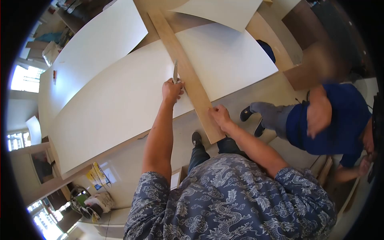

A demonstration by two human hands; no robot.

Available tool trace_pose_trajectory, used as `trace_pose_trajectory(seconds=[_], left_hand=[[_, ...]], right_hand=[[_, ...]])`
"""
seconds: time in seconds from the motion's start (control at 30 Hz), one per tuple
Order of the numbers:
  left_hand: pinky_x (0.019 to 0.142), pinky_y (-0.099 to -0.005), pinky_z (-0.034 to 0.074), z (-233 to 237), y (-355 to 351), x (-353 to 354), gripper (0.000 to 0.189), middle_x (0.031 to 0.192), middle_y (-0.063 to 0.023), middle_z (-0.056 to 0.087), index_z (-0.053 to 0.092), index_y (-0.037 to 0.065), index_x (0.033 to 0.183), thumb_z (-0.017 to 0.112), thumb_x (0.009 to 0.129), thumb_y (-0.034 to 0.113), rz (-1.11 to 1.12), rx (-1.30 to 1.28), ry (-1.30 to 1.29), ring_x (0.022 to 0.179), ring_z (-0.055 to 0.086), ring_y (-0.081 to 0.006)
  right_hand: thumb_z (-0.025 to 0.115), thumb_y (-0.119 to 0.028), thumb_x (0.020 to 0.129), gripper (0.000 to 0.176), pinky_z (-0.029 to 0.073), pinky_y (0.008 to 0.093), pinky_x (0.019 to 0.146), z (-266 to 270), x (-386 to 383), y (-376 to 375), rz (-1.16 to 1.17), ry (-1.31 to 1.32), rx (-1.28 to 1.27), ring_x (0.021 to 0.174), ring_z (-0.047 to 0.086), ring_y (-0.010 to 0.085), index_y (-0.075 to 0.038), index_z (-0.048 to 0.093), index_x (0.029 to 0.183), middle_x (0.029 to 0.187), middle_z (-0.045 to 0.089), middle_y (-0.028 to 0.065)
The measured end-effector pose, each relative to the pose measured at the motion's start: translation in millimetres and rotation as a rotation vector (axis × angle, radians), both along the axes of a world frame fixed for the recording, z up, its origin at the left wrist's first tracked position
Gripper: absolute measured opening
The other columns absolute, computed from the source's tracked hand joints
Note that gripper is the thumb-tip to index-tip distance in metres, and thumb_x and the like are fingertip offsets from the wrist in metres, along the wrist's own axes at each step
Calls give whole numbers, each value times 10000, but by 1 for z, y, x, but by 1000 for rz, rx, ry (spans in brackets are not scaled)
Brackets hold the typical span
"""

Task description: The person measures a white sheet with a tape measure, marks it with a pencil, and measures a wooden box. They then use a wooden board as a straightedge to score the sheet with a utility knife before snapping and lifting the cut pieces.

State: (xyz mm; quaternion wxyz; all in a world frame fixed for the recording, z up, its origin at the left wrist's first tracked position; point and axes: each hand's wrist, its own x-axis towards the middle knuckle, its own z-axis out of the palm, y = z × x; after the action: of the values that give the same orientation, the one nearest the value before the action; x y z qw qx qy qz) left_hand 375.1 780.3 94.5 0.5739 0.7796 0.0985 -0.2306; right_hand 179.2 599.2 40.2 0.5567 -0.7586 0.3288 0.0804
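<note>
My left hand [172, 92] is closed around a knife-like tool [175, 71] with a pointed, silvery blade; its handle is mostly hidden by my fingers. The blade points away from me, just left of a long wooden board [185, 66]. This board lies across a large white sheet [120, 96] and juts past its near edge towards me. My right hand [221, 117] grips the right edge of the board near its close end, fingers curled against it.
More white sheets [104, 40] lie at the far left and top right [224, 12]. A red-handled tool [55, 77] rests on the left one. Another person in a blue shirt [332, 120] stands close on the right. Bags and a yellow packet [97, 176] are at lower left.
</note>
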Motion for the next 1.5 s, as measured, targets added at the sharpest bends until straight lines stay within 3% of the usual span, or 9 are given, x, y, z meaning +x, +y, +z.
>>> trace_pose_trajectory(seconds=[0.07,0.13,0.23,0.33,0.63,0.77,0.87,1.17,1.5], left_hand=[[438,-286,464,-21,11,-1,364,723,-74,669,673,5,1145,772,842,181,-18,32,-43,551,621,-130],[423,-285,445,-48,7,15,392,729,-63,668,665,11,1173,784,832,164,-37,51,-36,537,602,-123],[411,-288,439,-45,6,16,350,726,-55,670,671,22,1179,768,849,91,-16,-61,6,525,599,-133],[411,-279,417,-33,7,10,326,760,-69,665,665,-1,1136,763,856,134,-62,-153,-29,526,586,-127],[417,-277,419,-28,2,6,303,730,-48,637,676,18,1131,747,850,105,-65,-184,-23,528,571,-130],[468,-315,496,-38,-1,10,326,727,-56,670,694,32,1128,778,819,97,-6,-101,-49,530,597,-144],[435,-309,472,-33,1,12,281,721,-65,679,678,19,1048,801,812,109,-34,-22,-17,516,610,-129],[442,-266,447,-6,-1,2,259,782,-54,686,689,15,1039,801,825,109,1,-67,46,553,615,-117],[430,-343,491,-33,0,12,249,655,-83,701,692,34,946,803,824,220,-59,112,-33,476,627,-154]], right_hand=[[727,-267,891,321,551,399,715,17,6,2,-9,6,532,817,674,199,9,678,1047,885,714,101],[720,-229,892,291,557,387,730,-39,11,10,90,44,212,811,673,192,-16,689,1087,885,723,83],[754,-238,867,344,555,409,781,26,11,21,21,28,33,885,688,218,-2,700,1111,982,731,137],[776,-296,840,433,547,398,840,7,11,15,80,-22,15,947,701,257,1,696,1145,1050,734,171],[774,-259,841,334,553,397,756,-11,23,7,57,-115,222,864,689,229,-32,725,1081,943,723,125],[775,-196,882,269,570,412,661,-76,31,14,-19,-71,404,807,672,207,-76,702,1111,899,702,85],[745,-198,938,351,596,395,730,-8,21,3,-15,1,688,901,692,212,-34,600,1212,1005,699,99],[708,-166,962,316,571,344,811,-1,21,4,-38,-20,575,906,697,173,22,637,1204,1070,720,96],[718,-181,950,295,558,333,760,12,23,10,-21,6,394,849,668,151,25,655,1150,1003,714,91]])
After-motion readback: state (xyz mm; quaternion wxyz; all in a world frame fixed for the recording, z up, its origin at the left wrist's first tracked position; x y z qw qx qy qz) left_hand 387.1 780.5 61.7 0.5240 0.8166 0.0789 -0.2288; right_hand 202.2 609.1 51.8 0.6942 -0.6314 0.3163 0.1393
